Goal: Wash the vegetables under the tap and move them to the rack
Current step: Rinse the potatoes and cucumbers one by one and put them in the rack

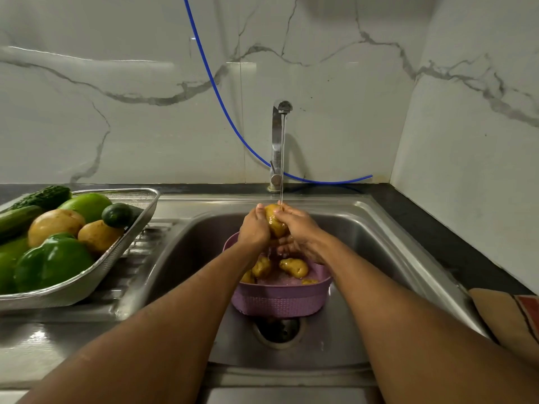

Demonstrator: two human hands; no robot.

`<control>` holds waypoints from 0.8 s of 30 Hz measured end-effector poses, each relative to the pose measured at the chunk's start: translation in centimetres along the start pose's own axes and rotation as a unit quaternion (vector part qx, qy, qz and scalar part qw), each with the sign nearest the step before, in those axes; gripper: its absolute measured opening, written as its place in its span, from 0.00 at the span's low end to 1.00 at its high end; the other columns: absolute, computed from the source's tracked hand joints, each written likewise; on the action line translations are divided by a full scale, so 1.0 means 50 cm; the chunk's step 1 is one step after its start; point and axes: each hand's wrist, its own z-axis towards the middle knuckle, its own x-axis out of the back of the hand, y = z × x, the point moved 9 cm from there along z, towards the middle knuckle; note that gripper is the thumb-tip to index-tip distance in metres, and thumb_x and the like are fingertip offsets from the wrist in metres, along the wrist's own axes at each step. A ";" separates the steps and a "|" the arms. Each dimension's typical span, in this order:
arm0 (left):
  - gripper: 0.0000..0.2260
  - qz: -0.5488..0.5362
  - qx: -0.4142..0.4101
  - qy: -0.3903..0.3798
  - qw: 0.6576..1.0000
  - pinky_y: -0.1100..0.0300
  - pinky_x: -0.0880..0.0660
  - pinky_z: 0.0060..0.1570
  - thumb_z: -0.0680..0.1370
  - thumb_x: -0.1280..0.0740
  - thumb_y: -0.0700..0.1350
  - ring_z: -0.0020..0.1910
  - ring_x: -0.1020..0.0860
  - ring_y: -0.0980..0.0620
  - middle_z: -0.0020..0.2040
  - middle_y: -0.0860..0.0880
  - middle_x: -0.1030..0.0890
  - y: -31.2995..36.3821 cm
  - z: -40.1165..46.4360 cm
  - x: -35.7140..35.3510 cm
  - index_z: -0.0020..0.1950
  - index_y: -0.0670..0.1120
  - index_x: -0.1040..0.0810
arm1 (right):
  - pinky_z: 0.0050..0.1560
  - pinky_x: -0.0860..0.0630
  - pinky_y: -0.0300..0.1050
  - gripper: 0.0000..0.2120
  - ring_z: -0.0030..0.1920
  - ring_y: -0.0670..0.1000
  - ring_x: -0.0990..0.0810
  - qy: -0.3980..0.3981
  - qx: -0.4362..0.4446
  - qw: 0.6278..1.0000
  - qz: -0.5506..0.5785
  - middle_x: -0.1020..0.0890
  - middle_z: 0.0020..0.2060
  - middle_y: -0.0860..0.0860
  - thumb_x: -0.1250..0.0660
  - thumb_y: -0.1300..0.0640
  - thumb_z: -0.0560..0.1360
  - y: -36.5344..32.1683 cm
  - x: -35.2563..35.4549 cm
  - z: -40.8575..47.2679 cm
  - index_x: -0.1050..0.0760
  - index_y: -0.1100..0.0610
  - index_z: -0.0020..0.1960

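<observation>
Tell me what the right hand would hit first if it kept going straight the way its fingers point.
Likely the tap: the right hand, gripping the potato, points up and away toward it, though depth is unclear.

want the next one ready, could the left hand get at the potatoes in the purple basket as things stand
Probably not yet: the left hand grips the wet yellow potato under the tap stream, so it is busy. The potatoes in the purple plastic basket lie uncovered just below.

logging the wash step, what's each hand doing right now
Left hand: grips the wet yellow-brown potato under the tap stream.
Right hand: grips the same potato from the other side.
</observation>
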 end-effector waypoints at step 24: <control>0.26 0.000 0.089 0.004 0.996 0.54 0.22 0.45 0.87 0.55 0.57 0.45 0.19 0.47 0.44 0.40 0.19 -0.024 -0.002 0.003 0.62 0.39 0.26 | 0.33 0.18 0.42 0.19 0.34 0.51 0.15 0.104 0.007 0.993 0.052 0.15 0.46 0.57 0.29 0.46 0.80 -0.003 0.026 -0.021 0.21 0.52 0.67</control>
